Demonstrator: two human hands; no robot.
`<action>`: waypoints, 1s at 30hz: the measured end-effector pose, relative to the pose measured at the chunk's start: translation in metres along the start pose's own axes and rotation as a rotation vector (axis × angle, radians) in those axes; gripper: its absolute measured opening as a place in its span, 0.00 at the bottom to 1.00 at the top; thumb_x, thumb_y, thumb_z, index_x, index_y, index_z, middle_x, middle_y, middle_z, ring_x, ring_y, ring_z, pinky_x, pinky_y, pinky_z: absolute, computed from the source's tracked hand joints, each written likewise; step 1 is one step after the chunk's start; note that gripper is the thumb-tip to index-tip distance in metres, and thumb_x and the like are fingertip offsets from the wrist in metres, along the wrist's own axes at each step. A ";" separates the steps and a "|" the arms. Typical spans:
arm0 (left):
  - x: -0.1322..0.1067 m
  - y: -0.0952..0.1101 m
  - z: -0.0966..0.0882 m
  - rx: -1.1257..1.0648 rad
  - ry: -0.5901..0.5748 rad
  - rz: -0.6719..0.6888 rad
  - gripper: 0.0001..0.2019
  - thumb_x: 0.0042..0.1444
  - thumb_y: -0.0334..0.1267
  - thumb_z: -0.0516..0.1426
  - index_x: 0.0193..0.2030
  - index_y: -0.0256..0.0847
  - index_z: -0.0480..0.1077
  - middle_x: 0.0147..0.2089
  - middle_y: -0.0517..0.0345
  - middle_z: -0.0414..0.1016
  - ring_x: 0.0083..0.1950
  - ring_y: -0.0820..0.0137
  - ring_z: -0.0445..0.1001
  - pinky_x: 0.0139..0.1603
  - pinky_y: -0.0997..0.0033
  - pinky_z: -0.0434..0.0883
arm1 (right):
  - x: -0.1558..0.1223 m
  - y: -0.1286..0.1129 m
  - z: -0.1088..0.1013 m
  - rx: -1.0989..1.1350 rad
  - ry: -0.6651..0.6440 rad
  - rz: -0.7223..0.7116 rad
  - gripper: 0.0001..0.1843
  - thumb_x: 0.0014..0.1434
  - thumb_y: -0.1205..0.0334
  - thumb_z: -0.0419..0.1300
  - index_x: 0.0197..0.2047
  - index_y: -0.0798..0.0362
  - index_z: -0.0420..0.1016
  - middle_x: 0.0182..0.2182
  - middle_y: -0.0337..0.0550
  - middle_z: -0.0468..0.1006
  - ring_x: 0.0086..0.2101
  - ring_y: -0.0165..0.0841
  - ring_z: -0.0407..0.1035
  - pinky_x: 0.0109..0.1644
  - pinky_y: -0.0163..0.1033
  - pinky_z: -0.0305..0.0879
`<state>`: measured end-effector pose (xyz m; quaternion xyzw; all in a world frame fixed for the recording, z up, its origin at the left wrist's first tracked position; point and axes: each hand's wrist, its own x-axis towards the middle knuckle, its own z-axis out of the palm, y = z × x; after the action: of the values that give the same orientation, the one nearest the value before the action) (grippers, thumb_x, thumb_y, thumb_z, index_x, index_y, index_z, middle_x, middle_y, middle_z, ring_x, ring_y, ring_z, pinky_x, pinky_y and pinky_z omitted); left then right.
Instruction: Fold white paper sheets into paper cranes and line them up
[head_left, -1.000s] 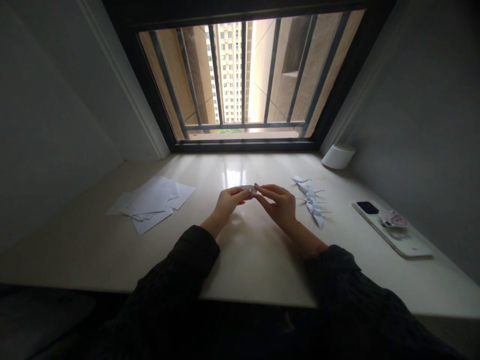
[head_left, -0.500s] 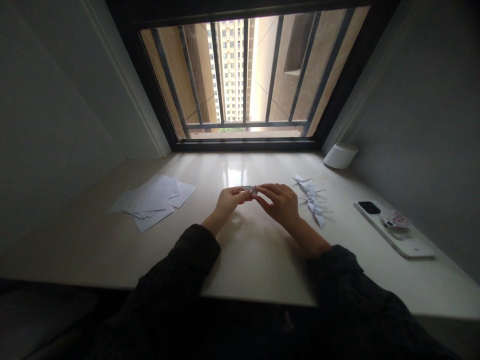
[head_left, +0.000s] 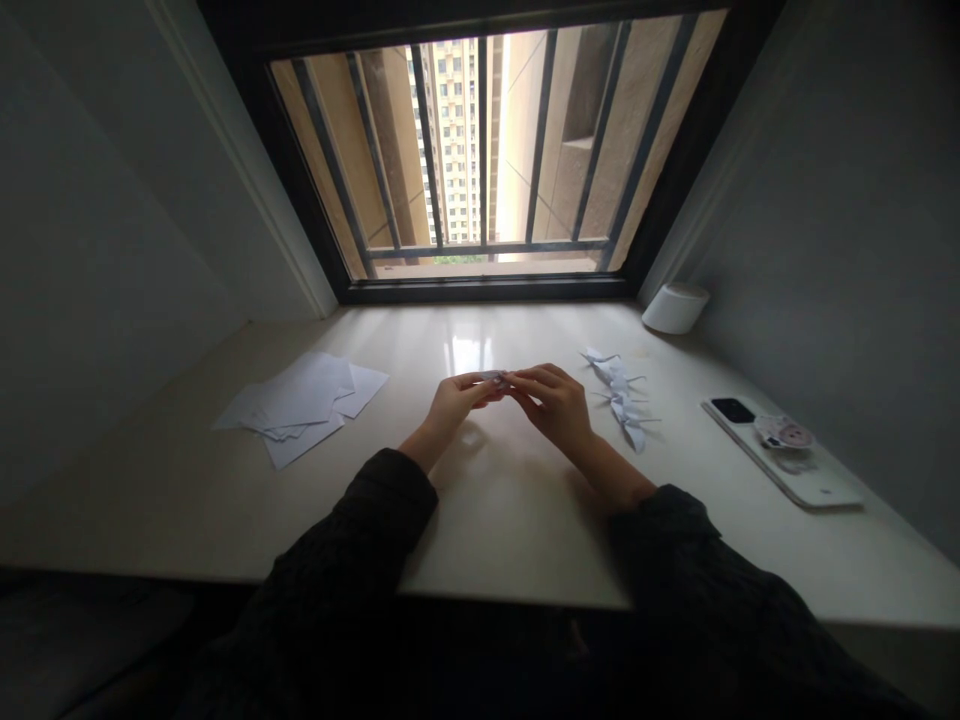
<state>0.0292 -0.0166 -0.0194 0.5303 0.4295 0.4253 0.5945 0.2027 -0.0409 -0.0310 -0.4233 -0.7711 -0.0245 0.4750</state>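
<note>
A small piece of folded paper (head_left: pixel 492 376) is pinched between my two hands above the middle of the white ledge (head_left: pixel 510 530). My left hand (head_left: pixel 456 402) grips its left side between thumb and fingers. From the right, the fingertips and thumb of my right hand (head_left: pixel 553 400) close on its other end. Most of the paper is hidden by my fingers, so its exact shape cannot be made out. Just right of my right hand, several folded paper cranes (head_left: pixel 621 392) lie in a row.
Loose white paper sheets (head_left: pixel 304 392) lie overlapping on the left. A phone (head_left: pixel 784 455) with a cartoon grip rests on the right. Behind it, a white cylindrical object (head_left: pixel 675 308) stands by the wall. A barred window (head_left: pixel 487 290) closes off the back.
The view has shifted slightly. My fingers have moved a little on the folded paper, and less of it shows between them now.
</note>
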 end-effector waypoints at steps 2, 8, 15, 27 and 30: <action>0.000 0.000 0.000 -0.015 -0.007 0.003 0.18 0.44 0.47 0.65 0.40 0.39 0.78 0.36 0.50 0.80 0.42 0.61 0.77 0.46 0.63 0.67 | 0.000 -0.001 0.000 0.046 0.024 0.025 0.12 0.58 0.62 0.60 0.45 0.40 0.78 0.38 0.41 0.81 0.38 0.36 0.72 0.44 0.44 0.71; 0.001 0.001 -0.002 -0.038 -0.005 0.009 0.17 0.47 0.47 0.62 0.42 0.40 0.78 0.36 0.51 0.80 0.43 0.61 0.77 0.47 0.63 0.67 | 0.001 -0.007 0.005 0.205 0.139 0.183 0.09 0.55 0.58 0.63 0.41 0.45 0.80 0.34 0.42 0.81 0.36 0.36 0.73 0.43 0.43 0.71; -0.001 0.006 -0.002 -0.057 0.003 0.019 0.18 0.49 0.47 0.60 0.44 0.39 0.77 0.35 0.49 0.80 0.42 0.59 0.78 0.48 0.60 0.68 | 0.003 -0.011 0.006 0.294 0.144 0.316 0.09 0.55 0.55 0.63 0.38 0.48 0.80 0.32 0.42 0.80 0.33 0.35 0.72 0.41 0.43 0.70; -0.006 0.010 0.003 -0.053 -0.037 0.069 0.20 0.50 0.48 0.60 0.46 0.38 0.76 0.37 0.49 0.81 0.43 0.60 0.78 0.50 0.60 0.67 | 0.001 -0.011 0.008 0.240 0.184 0.248 0.08 0.61 0.58 0.56 0.35 0.50 0.75 0.31 0.42 0.76 0.34 0.35 0.69 0.41 0.43 0.67; -0.006 0.010 0.003 -0.051 -0.038 0.075 0.20 0.50 0.48 0.60 0.46 0.38 0.76 0.37 0.50 0.81 0.43 0.61 0.78 0.51 0.60 0.67 | 0.002 -0.011 0.008 0.261 0.190 0.222 0.07 0.61 0.58 0.56 0.36 0.50 0.74 0.31 0.42 0.76 0.34 0.35 0.69 0.41 0.43 0.67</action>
<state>0.0301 -0.0230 -0.0085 0.5389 0.3869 0.4479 0.5994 0.1890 -0.0432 -0.0305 -0.4365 -0.6680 0.0882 0.5962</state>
